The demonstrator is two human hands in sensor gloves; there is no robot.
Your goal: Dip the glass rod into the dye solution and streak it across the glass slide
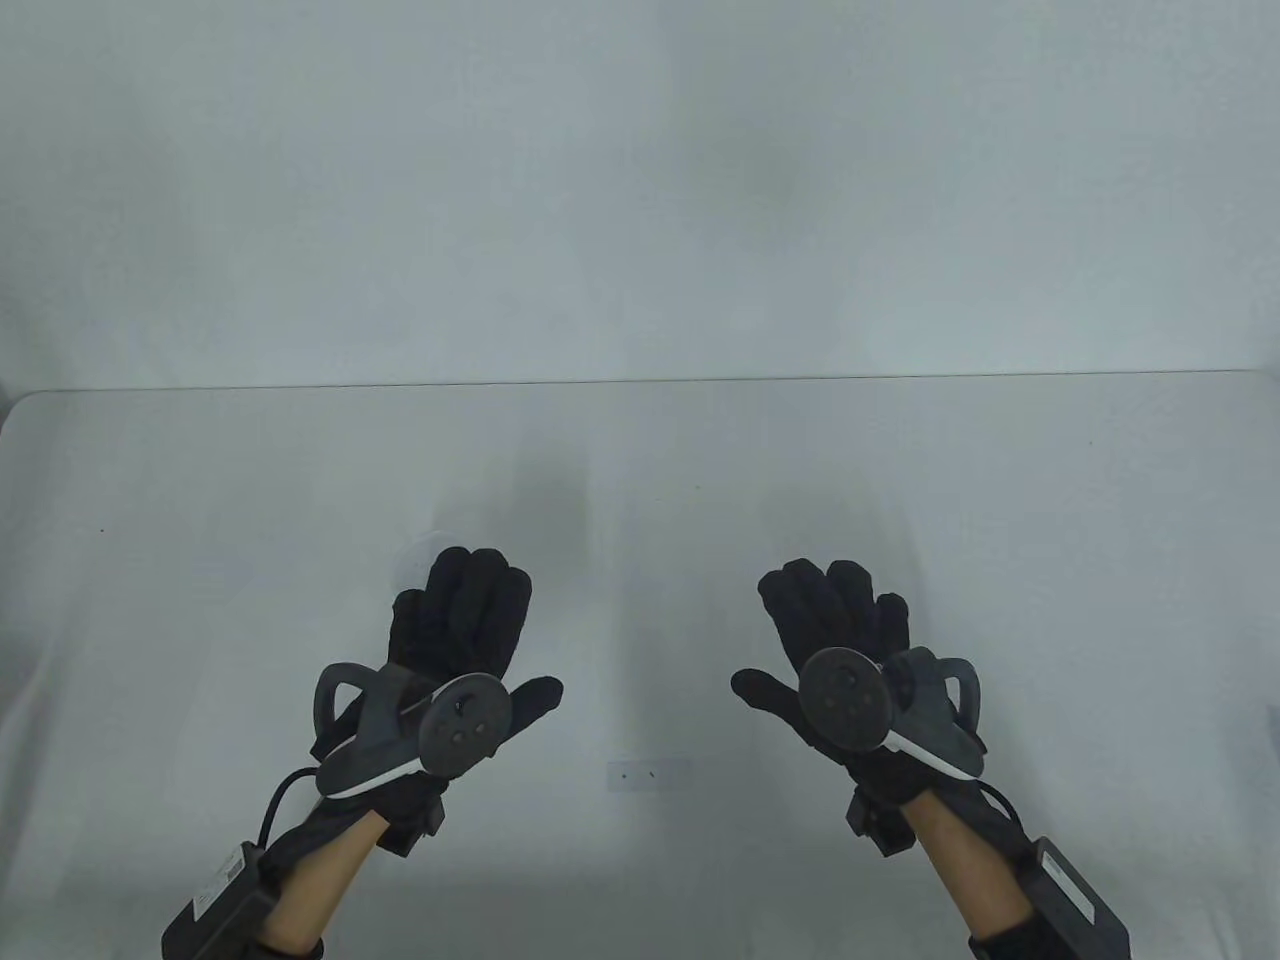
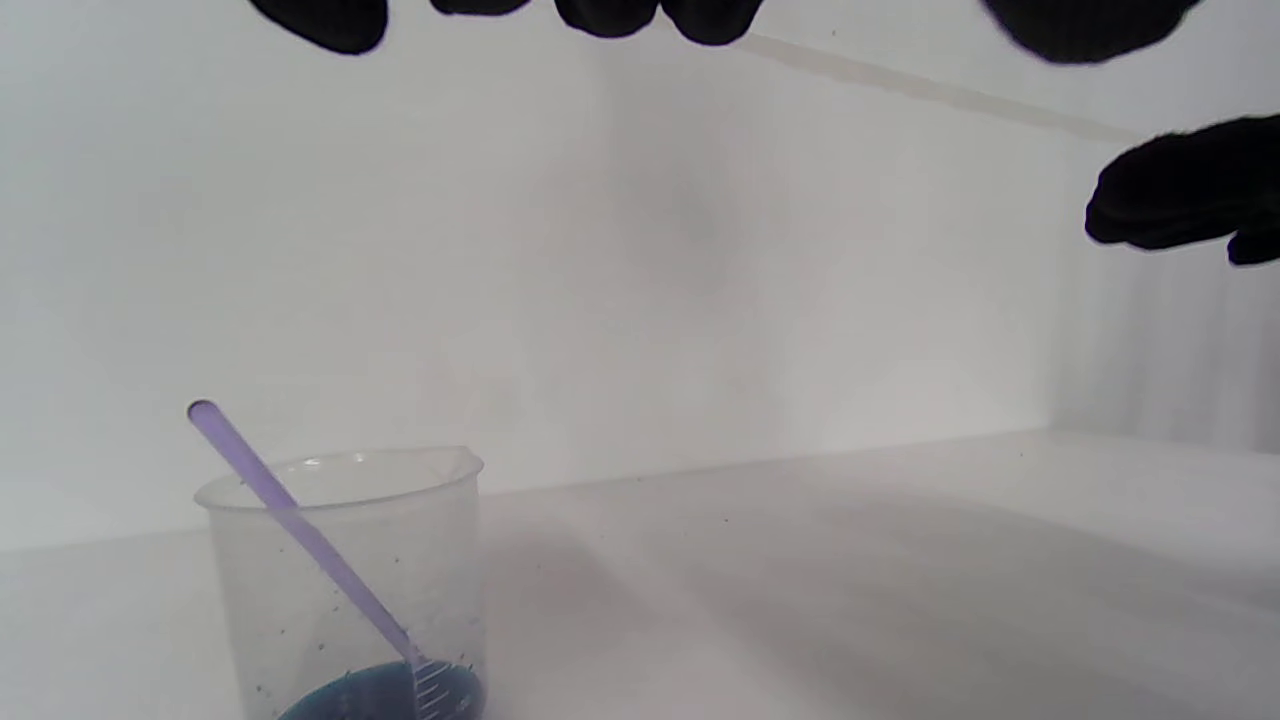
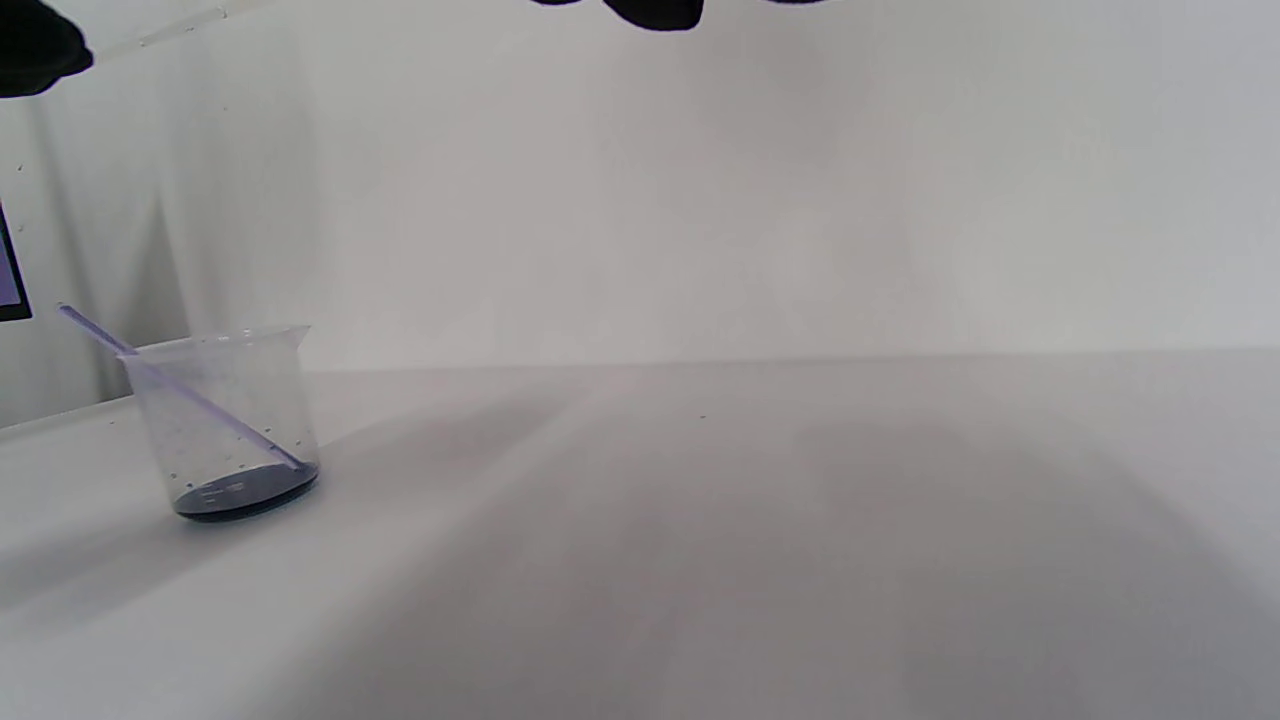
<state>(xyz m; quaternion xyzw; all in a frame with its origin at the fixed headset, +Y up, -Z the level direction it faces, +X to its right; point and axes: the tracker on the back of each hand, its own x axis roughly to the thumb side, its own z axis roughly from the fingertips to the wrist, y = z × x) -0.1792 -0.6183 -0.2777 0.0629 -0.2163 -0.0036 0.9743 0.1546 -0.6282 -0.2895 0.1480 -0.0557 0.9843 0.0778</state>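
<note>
A clear plastic beaker (image 2: pixel 345 580) stands on the white table with blue dye solution (image 2: pixel 380 695) in its bottom. A pale purple glass rod (image 2: pixel 290 520) leans in it, tip in the dye. Both also show at the left of the right wrist view: the beaker (image 3: pixel 225 420) and the rod (image 3: pixel 170 385). In the table view my left hand (image 1: pixel 470 620) hovers open over the beaker and hides nearly all of it. My right hand (image 1: pixel 830 620) is open, empty, and apart from it. A glass slide (image 1: pixel 648 773) lies flat between my wrists.
The white table (image 1: pixel 640 470) ends at a far edge against a white wall. A dark screen edge (image 3: pixel 10 275) shows at the far left of the right wrist view.
</note>
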